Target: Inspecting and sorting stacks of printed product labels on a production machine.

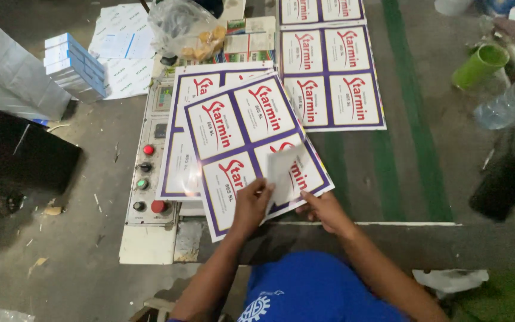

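A: Near the bench edge, left hand [251,203] and right hand [323,209] pinch a small white label [285,170] over the top printed sheet [239,128], fingers clamped.

B: Room?

A: Bare green belt [400,173] rightward. Control panel [150,161] crowds left; label blurred.

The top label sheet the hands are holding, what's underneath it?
Under the top label sheet lies another label sheet, resting on a control panel with red and green buttons. The rest of the panel is covered.
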